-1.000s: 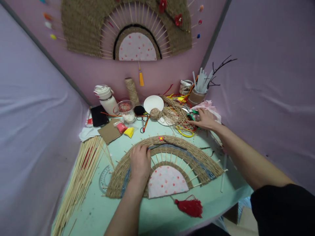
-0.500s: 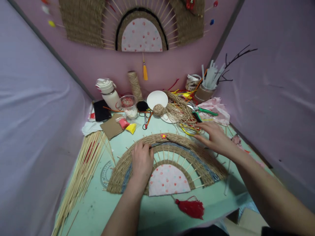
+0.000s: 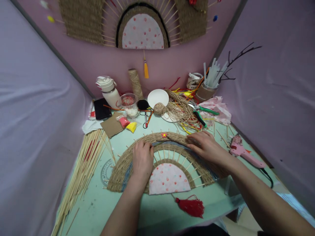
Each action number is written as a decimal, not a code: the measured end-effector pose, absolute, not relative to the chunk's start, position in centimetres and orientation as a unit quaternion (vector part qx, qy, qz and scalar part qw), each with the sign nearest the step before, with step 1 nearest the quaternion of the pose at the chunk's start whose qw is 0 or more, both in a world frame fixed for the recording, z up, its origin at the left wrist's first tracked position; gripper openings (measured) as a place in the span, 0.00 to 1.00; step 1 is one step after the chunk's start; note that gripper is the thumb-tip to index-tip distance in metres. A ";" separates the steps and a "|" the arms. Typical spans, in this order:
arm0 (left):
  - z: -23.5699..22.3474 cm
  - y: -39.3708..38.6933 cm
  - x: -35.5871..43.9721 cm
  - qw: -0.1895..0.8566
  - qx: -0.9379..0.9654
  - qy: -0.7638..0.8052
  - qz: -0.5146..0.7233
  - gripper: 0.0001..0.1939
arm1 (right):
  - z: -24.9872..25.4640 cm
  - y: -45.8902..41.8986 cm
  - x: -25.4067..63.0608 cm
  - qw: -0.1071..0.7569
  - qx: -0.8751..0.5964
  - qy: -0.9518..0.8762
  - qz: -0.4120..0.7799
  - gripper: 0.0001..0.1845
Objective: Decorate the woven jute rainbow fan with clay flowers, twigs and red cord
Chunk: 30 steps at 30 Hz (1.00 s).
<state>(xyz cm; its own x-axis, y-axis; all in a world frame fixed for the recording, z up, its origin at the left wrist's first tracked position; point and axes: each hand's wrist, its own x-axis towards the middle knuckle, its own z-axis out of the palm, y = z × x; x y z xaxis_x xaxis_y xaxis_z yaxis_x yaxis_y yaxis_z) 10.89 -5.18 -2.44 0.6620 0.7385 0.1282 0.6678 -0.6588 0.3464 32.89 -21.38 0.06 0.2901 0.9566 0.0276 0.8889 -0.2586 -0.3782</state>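
A half-round woven fan (image 3: 118,170) of brown twine with a blue band lies flat on the table. Its dotted fabric centre (image 3: 169,179) faces up, and a red tassel (image 3: 190,206) rests below it. My left hand (image 3: 143,159) lies on the fan's upper left, fingers curled down at the end of a thin dark twig (image 3: 158,143). My right hand (image 3: 208,147) rests on the upper right of the weave, thumb and fingers apart. A small red flower (image 3: 164,135) with a yellow middle sits on the top rim between my hands.
Bamboo sticks (image 3: 81,170) and a protractor (image 3: 107,172) lie to the left. A pink glue gun (image 3: 247,155) lies at the right. Behind are pruning shears (image 3: 208,110), loose twine (image 3: 183,105), a white bottle (image 3: 107,91), and a cup of straws (image 3: 206,91).
My right hand has come down and inward from above the loose twine onto the fan's upper right. The glue gun is now uncovered. My left hand stays in place.
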 end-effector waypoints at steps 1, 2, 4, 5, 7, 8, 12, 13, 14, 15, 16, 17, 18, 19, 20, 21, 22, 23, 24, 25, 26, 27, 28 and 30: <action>-2.4 -5.2 10.9 0.136 0.901 0.391 0.128 0.08 | 0.0 -21.4 32.9 0.161 -0.787 -0.585 0.110 0.13; -2.4 -5.2 10.9 0.135 0.901 0.391 0.127 0.08 | 0.0 -21.5 32.8 0.160 -0.787 -0.584 0.115 0.13; -2.4 -5.2 11.0 0.134 0.902 0.390 0.127 0.08 | -0.1 -21.5 32.7 0.158 -0.788 -0.582 0.121 0.12; -2.4 -5.2 11.0 0.133 0.902 0.390 0.127 0.09 | -0.1 -21.4 32.6 0.157 -0.789 -0.581 0.123 0.12; -2.5 -5.2 11.0 0.130 0.904 0.388 0.127 0.09 | -0.2 -21.3 32.5 0.156 -0.789 -0.581 0.125 0.12; -2.5 -5.2 11.0 0.129 0.904 0.387 0.126 0.09 | -0.3 -21.2 32.4 0.154 -0.789 -0.581 0.125 0.12; -2.7 -5.2 11.0 0.124 0.906 0.386 0.126 0.09 | -0.6 -21.1 32.2 0.146 -0.790 -0.585 0.111 0.13; -2.8 -5.2 11.0 0.122 0.905 0.386 0.126 0.09 | -0.7 -21.1 32.2 0.146 -0.790 -0.586 0.106 0.13; -2.8 -5.2 11.1 0.119 0.906 0.387 0.126 0.09 | -0.7 -21.1 32.2 0.146 -0.790 -0.587 0.103 0.13; -2.9 -5.2 11.1 0.118 0.906 0.387 0.126 0.09 | -0.8 -21.1 32.2 0.147 -0.789 -0.587 0.101 0.13; -2.9 -5.3 11.1 0.117 0.907 0.386 0.124 0.09 | -0.8 -21.1 32.3 0.147 -0.789 -0.588 0.101 0.13; -2.9 -5.3 11.1 0.117 0.908 0.385 0.122 0.09 | -0.8 -21.1 32.3 0.148 -0.788 -0.589 0.101 0.13; -2.9 -5.4 11.1 0.117 0.908 0.383 0.119 0.09 | -0.8 -21.1 32.3 0.147 -0.788 -0.589 0.101 0.13; -2.8 -5.5 11.1 0.117 0.909 0.382 0.118 0.09 | -0.8 -21.1 32.3 0.146 -0.788 -0.589 0.102 0.13; -2.8 -5.6 11.0 0.117 0.909 0.382 0.117 0.09 | -0.8 -21.1 32.3 0.146 -0.788 -0.589 0.102 0.13; -2.8 -5.6 11.0 0.117 0.909 0.382 0.119 0.09 | -0.8 -21.1 32.2 0.146 -0.787 -0.590 0.102 0.13; -2.8 -5.7 11.0 0.118 0.909 0.382 0.121 0.09 | -0.9 -21.1 32.2 0.147 -0.786 -0.591 0.102 0.12; -2.8 -5.8 11.0 0.120 0.908 0.382 0.124 0.08 | -0.9 -21.0 32.2 0.149 -0.786 -0.592 0.100 0.12; -2.8 -5.9 11.0 0.122 0.908 0.381 0.126 0.08 | -0.9 -21.0 32.1 0.150 -0.785 -0.593 0.098 0.12; -2.8 -5.9 11.0 0.124 0.908 0.381 0.127 0.08 | -0.9 -21.0 32.1 0.151 -0.785 -0.593 0.096 0.12; -2.8 -5.8 11.0 0.125 0.907 0.381 0.128 0.09 | -0.9 -21.0 32.0 0.152 -0.785 -0.594 0.093 0.12; -2.8 -5.8 11.0 0.126 0.907 0.381 0.129 0.09 | -0.8 -21.0 32.0 0.151 -0.785 -0.594 0.093 0.12; -2.8 -5.6 11.0 0.127 0.906 0.383 0.131 0.09 | -0.7 -21.0 31.9 0.150 -0.785 -0.594 0.094 0.12; -2.8 -5.1 10.8 0.130 0.901 0.389 0.140 0.11 | -0.4 -21.1 31.8 0.149 -0.785 -0.594 0.096 0.13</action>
<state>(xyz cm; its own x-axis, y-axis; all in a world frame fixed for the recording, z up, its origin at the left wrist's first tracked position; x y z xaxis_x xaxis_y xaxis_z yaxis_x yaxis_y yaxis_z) 10.80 -5.09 -2.80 0.6575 0.7380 0.1520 0.6651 -0.6632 0.3432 31.78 -21.07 -0.37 0.2766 0.9607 0.0250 0.9033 -0.2510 -0.3478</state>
